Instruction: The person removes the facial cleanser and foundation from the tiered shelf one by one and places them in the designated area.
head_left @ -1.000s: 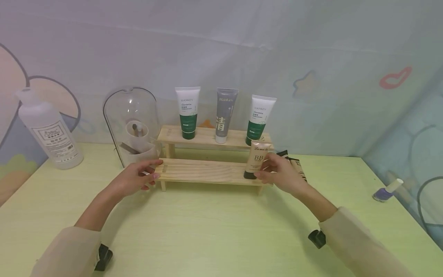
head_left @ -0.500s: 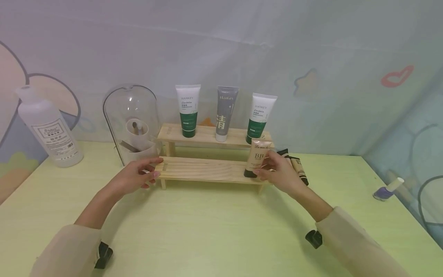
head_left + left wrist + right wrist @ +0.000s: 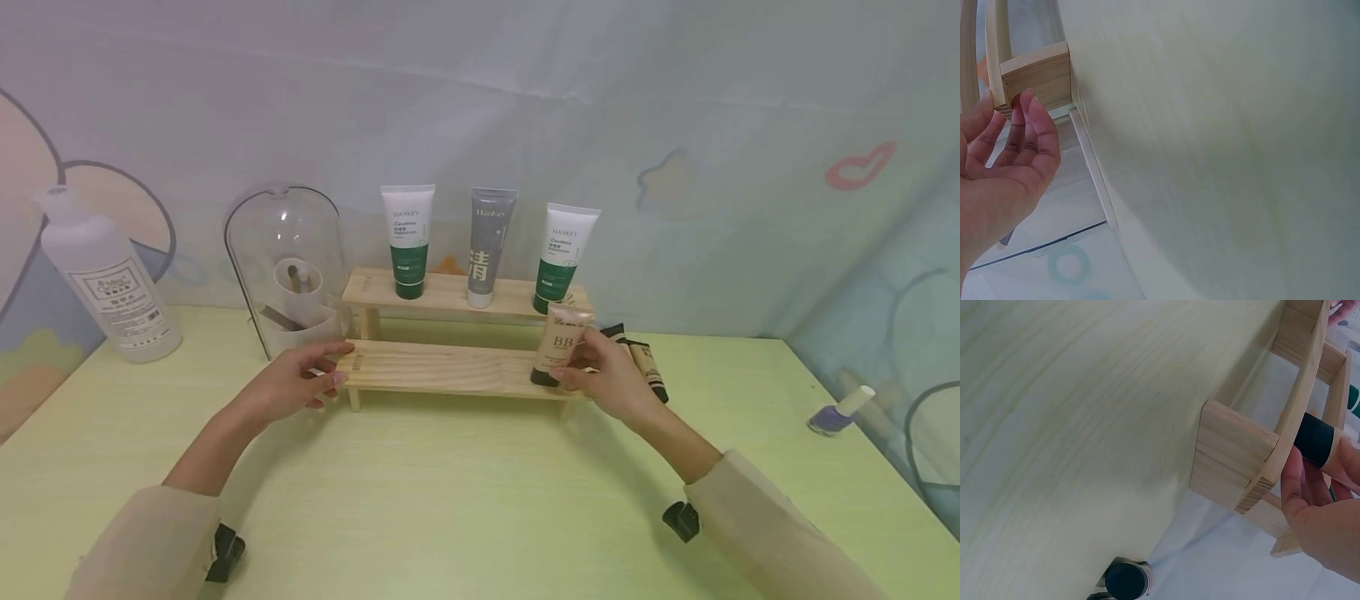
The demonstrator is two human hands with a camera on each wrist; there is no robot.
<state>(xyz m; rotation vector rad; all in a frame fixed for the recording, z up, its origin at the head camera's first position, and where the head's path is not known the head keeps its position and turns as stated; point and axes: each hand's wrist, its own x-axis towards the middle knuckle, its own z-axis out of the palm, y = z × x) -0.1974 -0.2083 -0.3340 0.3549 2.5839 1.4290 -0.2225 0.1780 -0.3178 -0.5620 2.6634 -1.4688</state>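
Observation:
A two-tier wooden shelf point(image 3: 442, 369) stands on the table. My right hand point(image 3: 613, 377) holds a beige BB cream tube point(image 3: 558, 340) upright by its right side, black cap down, at the right end of the lower tier. In the right wrist view its black cap point(image 3: 1314, 440) is at the board. My left hand point(image 3: 281, 386) grips the left end of the lower tier, finger and thumb at its corners; in the left wrist view the fingertips meet the wooden shelf point(image 3: 1040, 74). On the upper tier stand two white-and-green tubes point(image 3: 408, 242) and a grey tube point(image 3: 491, 247).
Two black-and-beige tubes point(image 3: 648, 369) lie behind the right hand. A clear domed holder point(image 3: 288, 225) with white cups stands left of the shelf, beside a large white bottle point(image 3: 112, 287). A purple nail polish bottle point(image 3: 834, 417) stands at the right table edge.
The BB cream tube and right hand have shifted very slightly, the tube now leaning a little more to the right. My left hand stays at the shelf's end.

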